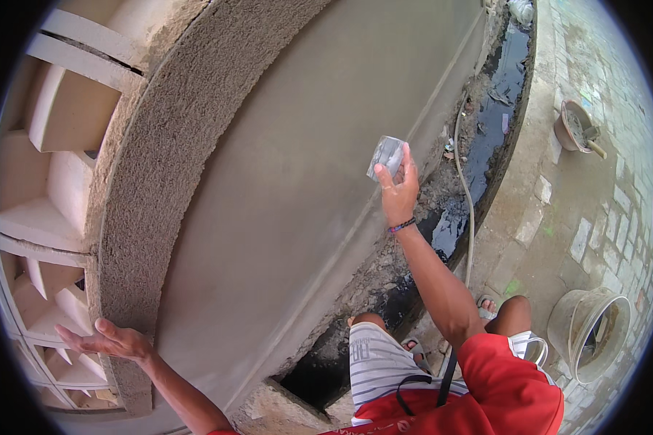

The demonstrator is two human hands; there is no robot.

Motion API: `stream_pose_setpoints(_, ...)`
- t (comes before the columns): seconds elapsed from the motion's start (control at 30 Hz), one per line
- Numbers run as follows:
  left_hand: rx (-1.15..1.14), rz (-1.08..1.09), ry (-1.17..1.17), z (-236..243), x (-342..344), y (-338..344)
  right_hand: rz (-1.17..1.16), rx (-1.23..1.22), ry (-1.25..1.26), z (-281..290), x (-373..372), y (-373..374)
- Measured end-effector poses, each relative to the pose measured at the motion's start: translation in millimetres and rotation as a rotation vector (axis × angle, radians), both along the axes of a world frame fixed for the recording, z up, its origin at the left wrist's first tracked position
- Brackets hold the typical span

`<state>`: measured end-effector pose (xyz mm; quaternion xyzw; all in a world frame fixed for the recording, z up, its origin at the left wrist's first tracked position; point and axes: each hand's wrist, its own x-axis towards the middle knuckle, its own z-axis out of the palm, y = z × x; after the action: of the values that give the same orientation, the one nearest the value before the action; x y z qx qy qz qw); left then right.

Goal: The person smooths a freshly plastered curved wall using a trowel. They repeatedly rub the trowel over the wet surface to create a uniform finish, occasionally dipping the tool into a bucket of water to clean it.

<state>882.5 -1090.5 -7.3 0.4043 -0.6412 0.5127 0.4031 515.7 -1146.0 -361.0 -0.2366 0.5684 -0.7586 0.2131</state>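
Gripped by the right hand (399, 191), a small greyish block (387, 156) is held before the smooth wall (290, 145), contact unclear; the left hand (115, 342) is held unclenched by the rough band (170, 123).

The wall panel (290, 167) is showing a smooth, matt, cement-like finish, while the band (196, 90) beside it is presenting a rough, grainy one and the openwork blocks (76, 109) are looking dry and chalky. The hand-held block (386, 154) is showing a smooth, greyish face with whitish smears, its material being unclear. Dark water (477, 163) is shining glossily, the bucket (563, 319) is looking like scuffed plastic, and the red shirt (515, 388) and striped shorts (384, 362) are showing matt cloth.
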Motion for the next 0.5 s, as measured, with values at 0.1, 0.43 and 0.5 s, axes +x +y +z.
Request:
stream_pose_setpoints(0.1, -0.084, 0.026, -0.036, 9.6, 7.7, 4.3, -0.050, -0.065, 0.033, 13.1, 7.3, -30.3)
stream_pose_setpoints(0.43, -0.164, -0.010, -0.048, 5.1, 19.1, -9.2, -0.063, -0.171, 0.589, -66.2, 80.5, -4.7)
stream_pose_setpoints(0.5, -0.178, 0.027, -0.053, 6.5, 25.3, -10.1, -0.058, -0.067, 0.252, -80.4, 56.4, -23.6)
